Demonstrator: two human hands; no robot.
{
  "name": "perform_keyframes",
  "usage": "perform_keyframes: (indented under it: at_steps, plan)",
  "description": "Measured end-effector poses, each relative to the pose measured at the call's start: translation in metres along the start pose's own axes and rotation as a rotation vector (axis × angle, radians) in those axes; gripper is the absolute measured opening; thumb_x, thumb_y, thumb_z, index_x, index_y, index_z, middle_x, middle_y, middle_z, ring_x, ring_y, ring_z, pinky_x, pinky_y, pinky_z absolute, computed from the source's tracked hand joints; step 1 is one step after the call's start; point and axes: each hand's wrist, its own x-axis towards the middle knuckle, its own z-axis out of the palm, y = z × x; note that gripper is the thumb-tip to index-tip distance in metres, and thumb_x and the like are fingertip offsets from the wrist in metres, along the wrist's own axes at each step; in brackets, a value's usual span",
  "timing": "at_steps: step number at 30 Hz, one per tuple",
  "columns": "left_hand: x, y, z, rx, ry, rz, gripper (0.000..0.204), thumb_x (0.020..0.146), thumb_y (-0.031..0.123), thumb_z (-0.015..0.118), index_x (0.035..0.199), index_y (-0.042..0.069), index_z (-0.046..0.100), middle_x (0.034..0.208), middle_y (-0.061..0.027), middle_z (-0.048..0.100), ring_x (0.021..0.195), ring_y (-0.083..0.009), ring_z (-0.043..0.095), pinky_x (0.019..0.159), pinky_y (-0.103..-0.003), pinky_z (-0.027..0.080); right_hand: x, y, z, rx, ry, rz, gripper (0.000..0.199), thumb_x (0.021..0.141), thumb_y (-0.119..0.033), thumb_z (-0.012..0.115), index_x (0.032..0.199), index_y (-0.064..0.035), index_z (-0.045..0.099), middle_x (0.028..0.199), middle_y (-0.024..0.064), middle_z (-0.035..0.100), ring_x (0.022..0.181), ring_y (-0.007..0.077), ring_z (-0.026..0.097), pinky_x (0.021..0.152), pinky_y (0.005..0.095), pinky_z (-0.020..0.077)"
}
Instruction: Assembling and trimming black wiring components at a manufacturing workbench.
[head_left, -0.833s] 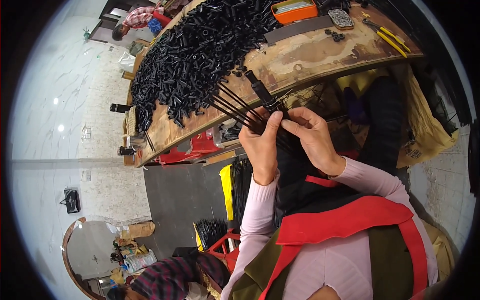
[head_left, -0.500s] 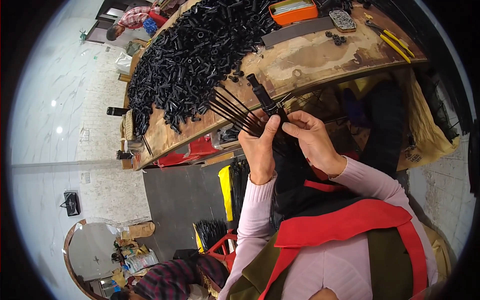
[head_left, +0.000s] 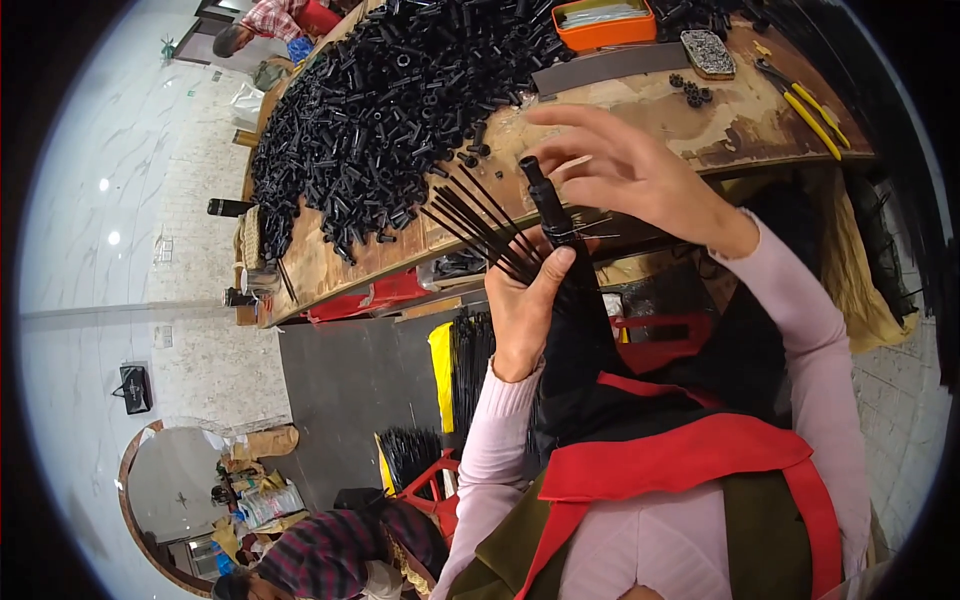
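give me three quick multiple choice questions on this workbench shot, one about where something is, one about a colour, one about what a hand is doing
1. Where is the big pile of black tubes?
A. on the wooden bench
B. on the floor
C. in the person's lap

2. What colour is the tray at the far edge of the bench?
A. blue
B. orange
C. white

3. What is the left hand doing?
A. lying flat on the bench
B. gripping a bundle of thin black rods
C. hanging empty

Answers:
1 A, the tubes are heaped over the bench top.
2 B, its rim is bright orange.
3 B, its thumb presses on the rods, which fan out above it, while the right hand is open above.
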Motion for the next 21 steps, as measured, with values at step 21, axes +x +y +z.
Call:
perform_keyframes:
  at_steps: [21]
  plan:
    - [-0.014,0.002,-0.038,-0.072,-0.036,-0.021,0.02,0.091,0.002,0.067,0.109,-0.004,0.063,0.099,-0.0055,0.068,0.092,-0.0133,0.065,0.084,-0.026,0.05,0.014,0.008,0.036,-0.456,-0.13,0.051,0.042,0.09,-0.006,0.065,0.129,0.0012,0.052,0.108,0.0084,0.065,0.104,0.0163,0.062,0.098,0.0314,0.0472]
